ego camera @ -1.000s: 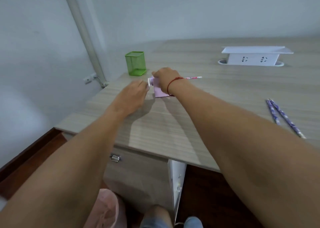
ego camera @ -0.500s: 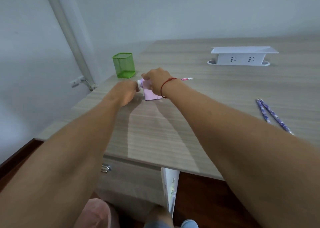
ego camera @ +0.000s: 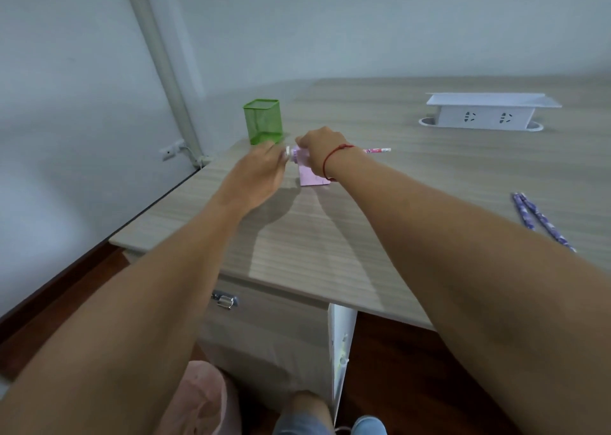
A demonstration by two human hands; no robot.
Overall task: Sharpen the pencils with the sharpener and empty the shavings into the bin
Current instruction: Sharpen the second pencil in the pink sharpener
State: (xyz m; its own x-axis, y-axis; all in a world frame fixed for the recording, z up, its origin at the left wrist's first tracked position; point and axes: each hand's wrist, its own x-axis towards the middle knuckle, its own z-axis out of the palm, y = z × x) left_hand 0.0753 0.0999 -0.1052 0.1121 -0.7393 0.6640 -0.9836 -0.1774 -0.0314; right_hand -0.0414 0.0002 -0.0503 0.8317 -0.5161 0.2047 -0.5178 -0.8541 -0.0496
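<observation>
A pink sharpener (ego camera: pixel 309 175) stands on the wooden desk (ego camera: pixel 413 186), near its left end. My right hand (ego camera: pixel 319 152) lies over the top of the sharpener and grips it. A pink pencil (ego camera: pixel 377 150) pokes out of the sharpener toward the right. My left hand (ego camera: pixel 261 173) is at the white crank (ego camera: pixel 288 152) on the sharpener's left side, its fingers blurred. Two purple pencils (ego camera: pixel 535 218) lie side by side at the desk's right. A pink bin (ego camera: pixel 201 398) stands on the floor under the desk edge.
A green mesh pencil cup (ego camera: pixel 263 125) stands just behind the sharpener. A white socket box (ego camera: pixel 486 112) sits at the back right. Below the front edge is a drawer with a metal handle (ego camera: pixel 224 300). A pipe (ego camera: pixel 158 61) runs down the left wall.
My left hand has kept moving around the crank while my right hand stays on the sharpener. The camera has shifted a little; the pencils have not moved.
</observation>
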